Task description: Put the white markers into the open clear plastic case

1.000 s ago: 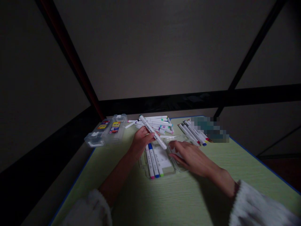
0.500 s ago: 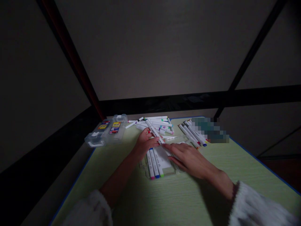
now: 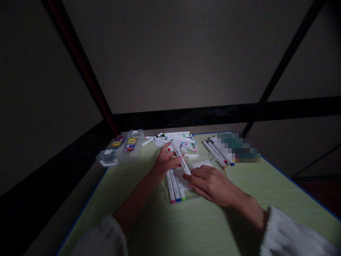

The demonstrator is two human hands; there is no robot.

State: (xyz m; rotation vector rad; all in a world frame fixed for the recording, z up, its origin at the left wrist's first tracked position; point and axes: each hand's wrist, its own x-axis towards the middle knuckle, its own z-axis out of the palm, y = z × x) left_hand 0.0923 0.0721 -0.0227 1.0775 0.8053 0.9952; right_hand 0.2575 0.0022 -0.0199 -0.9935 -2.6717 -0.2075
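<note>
A white marker (image 3: 179,154) slants over an open clear plastic case (image 3: 193,197). My left hand (image 3: 166,161) is closed on its upper part, between thumb and fingers. At its lower end, the fingertips of my right hand (image 3: 209,183) are closed on the marker too; the cap there is hidden. Inside the case, three white markers (image 3: 174,186) lie side by side on the left, with pink, blue and green ends toward me. A white paper sheet lies beside them, and another white paper (image 3: 203,164) shows in the case's far half, partly behind my right hand.
Loose markers (image 3: 179,138) lie in a heap at the back of the table (image 3: 144,220). Several more markers (image 3: 217,151) lie at the right, beside a pixelated patch. A closed clear case (image 3: 130,149) with labels rests at the back left. A wall stands behind.
The marker has come down and toward me, over the case. My right hand has shifted slightly lower with it, uncovering paper in the case's far half.
</note>
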